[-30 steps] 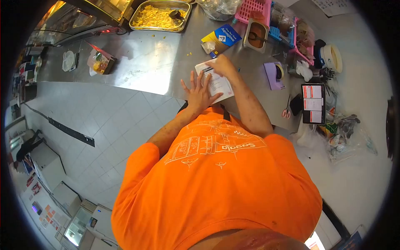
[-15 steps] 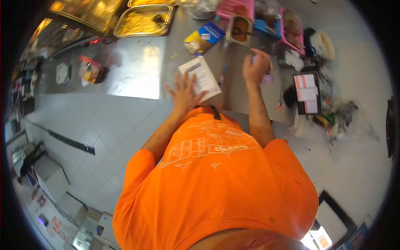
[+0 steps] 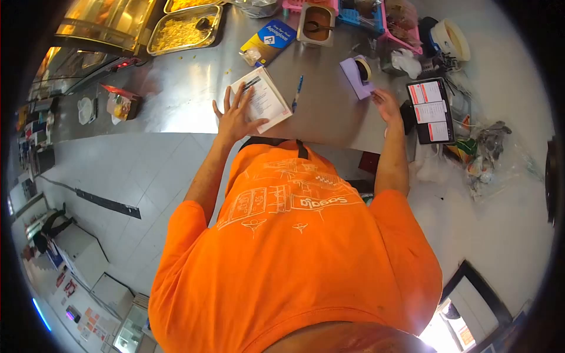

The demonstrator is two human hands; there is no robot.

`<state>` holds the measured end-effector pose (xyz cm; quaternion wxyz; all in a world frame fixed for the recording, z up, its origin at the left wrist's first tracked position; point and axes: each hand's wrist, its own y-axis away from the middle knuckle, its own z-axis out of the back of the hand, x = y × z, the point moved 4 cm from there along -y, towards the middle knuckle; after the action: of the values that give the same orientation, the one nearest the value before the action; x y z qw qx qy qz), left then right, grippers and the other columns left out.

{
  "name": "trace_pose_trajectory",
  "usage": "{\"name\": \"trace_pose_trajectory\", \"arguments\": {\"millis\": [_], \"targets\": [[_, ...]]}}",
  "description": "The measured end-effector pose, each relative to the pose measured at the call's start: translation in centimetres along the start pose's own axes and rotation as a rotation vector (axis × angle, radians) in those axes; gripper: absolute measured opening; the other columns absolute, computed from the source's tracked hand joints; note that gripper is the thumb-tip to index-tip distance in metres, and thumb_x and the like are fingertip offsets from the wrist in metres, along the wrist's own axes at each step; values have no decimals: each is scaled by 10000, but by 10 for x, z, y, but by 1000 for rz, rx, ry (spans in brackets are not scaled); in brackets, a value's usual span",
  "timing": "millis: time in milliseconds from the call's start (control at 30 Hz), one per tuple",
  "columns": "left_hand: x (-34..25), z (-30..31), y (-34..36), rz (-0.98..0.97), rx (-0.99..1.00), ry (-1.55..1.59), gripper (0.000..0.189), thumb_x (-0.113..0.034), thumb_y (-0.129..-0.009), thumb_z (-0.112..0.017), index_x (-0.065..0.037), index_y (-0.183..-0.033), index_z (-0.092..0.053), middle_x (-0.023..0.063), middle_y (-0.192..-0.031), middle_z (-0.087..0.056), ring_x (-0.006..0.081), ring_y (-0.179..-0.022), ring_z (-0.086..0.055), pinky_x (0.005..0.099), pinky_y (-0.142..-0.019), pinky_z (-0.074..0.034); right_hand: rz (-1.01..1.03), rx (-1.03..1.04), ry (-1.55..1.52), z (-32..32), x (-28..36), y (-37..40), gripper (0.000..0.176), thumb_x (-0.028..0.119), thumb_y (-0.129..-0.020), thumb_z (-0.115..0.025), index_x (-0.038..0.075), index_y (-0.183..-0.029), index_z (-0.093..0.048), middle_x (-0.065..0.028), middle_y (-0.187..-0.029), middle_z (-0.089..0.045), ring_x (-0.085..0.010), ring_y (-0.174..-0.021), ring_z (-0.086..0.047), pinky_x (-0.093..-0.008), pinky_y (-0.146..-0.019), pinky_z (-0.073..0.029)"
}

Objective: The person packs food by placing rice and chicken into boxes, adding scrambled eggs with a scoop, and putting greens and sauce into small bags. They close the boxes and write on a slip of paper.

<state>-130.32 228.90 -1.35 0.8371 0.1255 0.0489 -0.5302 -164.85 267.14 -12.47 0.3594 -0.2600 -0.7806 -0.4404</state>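
Note:
My left hand [image 3: 236, 119] lies with its fingers spread on a flat white paper packet [image 3: 266, 105] that has a printed slip on its front. The packet rests on the metal counter near its front edge. A blue pen [image 3: 298, 93] lies just right of it. Over the counter's right end is my right hand [image 3: 386, 109], fingers loosely extended and nothing visible in them. Its fingertips are right at the lower end of a purple tape dispenser [image 3: 351, 80] with a roll of tape [image 3: 363, 70] in it.
A blue and yellow glove box [image 3: 272, 41] sits behind the packet. Farther back are trays of yellow food [image 3: 185, 32] and a metal container of brown sauce [image 3: 316, 26]. A tablet [image 3: 429, 112] stands at the right. A small food box [image 3: 122, 107] is at the left.
My right hand has moved right and toward me, off the purple tape dispenser, which now shows fully. My left hand stays on the packet. The view has shifted slightly.

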Motion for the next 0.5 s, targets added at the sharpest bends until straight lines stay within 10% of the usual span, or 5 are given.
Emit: {"name": "trace_pose_trajectory", "arguments": {"millis": [133,233,300,400,500], "targets": [[4,-4,-2,-40,-7,20,1139,-791,-597,-680,-253,-1522,-289,26,-1619,-122,345,-1486,-6,719,-1079,16,52,-107,169,33,-31,6,144,109,-866,-653,7,-967,-656,-68,-948,-664,-200,-862,-664,-412,-878,-565],[4,-2,0,-78,-47,62,1156,-799,-586,-680,-248,-1523,-287,41,-1620,-115,359,-1484,5,712,-1080,25,17,-533,749,23,-27,22,151,111,-856,-682,26,-977,-648,-50,-896,-649,-187,-715,-647,-325,-629,-574],[9,-11,-5,-67,-68,119,1146,-776,-560,-711,-263,-1508,-320,37,-1618,-136,367,-1484,4,708,-1074,59,-141,-531,345,1,-43,46,169,151,-857,-698,45,-977,-647,-28,-814,-616,-146,-610,-595,-271,-500,-487],[11,-15,-3,-57,-61,168,1157,-755,-551,-736,-267,-1510,-313,35,-1616,-141,372,-1482,0,708,-1072,59,-230,-387,-92,-95,-61,85,132,191,-864,-704,69,-899,-666,16,-645,-534,-87,-446,-461,-208,-376,-322],[9,-11,-3,-58,-32,148,1174,-772,-559,-718,-241,-1517,-296,42,-1618,-117,384,-1479,5,720,-1070,23,-321,92,196,-239,-65,112,230,264,-834,-740,55,-922,-697,15,-642,-529,-93,-427,-425,-227,-391,-329]]}}
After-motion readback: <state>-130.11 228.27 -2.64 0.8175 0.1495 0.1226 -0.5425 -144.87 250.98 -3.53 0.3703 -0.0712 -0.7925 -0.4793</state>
